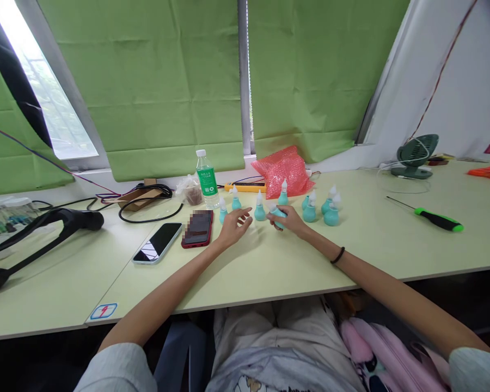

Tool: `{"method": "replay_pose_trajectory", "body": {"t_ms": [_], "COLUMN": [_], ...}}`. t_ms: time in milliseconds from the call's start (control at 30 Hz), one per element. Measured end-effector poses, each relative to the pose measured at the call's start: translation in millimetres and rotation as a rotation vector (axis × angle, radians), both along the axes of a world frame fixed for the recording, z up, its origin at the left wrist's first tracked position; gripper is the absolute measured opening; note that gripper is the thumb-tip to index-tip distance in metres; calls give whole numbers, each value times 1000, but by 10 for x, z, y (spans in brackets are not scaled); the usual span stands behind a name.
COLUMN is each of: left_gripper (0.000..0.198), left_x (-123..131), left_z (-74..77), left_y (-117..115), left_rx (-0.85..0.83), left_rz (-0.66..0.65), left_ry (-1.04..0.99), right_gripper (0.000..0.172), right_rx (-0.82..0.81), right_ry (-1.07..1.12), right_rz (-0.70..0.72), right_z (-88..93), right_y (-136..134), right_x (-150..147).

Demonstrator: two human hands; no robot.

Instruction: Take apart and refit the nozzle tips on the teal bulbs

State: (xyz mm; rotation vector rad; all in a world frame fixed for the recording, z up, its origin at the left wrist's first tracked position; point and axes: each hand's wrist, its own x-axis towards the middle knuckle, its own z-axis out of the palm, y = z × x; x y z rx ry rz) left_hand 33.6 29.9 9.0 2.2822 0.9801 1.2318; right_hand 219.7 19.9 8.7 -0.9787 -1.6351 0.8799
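Observation:
My right hand is closed around a teal bulb nasal aspirator with a clear tip, held tilted just above the table. My left hand hovers to its left, fingers apart and holding nothing. Partly behind that hand stands a teal aspirator, with another a little farther back. Between my hands an aspirator stands upright, and one more is behind my right hand. Several others, including an aspirator at the end, form a group to the right.
A red-cased phone, a white-edged phone and a water bottle lie or stand to the left. Pink bubble wrap is at the back. On the right are a screwdriver and a green fan. A black frame sits far left.

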Motion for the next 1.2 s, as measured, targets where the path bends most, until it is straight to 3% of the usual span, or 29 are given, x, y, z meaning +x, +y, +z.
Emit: {"method": "replay_pose_trajectory", "body": {"t_ms": [167,500,900,1200], "left_gripper": [42,50,30,12], "left_x": [-40,47,63,33], "left_z": [-167,-382,-340,-292], "left_y": [128,257,268,290], "left_rx": [143,158,242,167], "left_rz": [46,38,109,24], "left_ry": [342,591,506,284], "right_gripper": [32,29,27,23], "right_rx": [81,142,248,335], "right_ry": [129,5,-244,-416], "right_rz": [-194,-225,-209,-156], "right_z": [-49,-84,-130,-146], "right_y": [56,38,-18,-54], "right_x": [34,7,-29,-55]}}
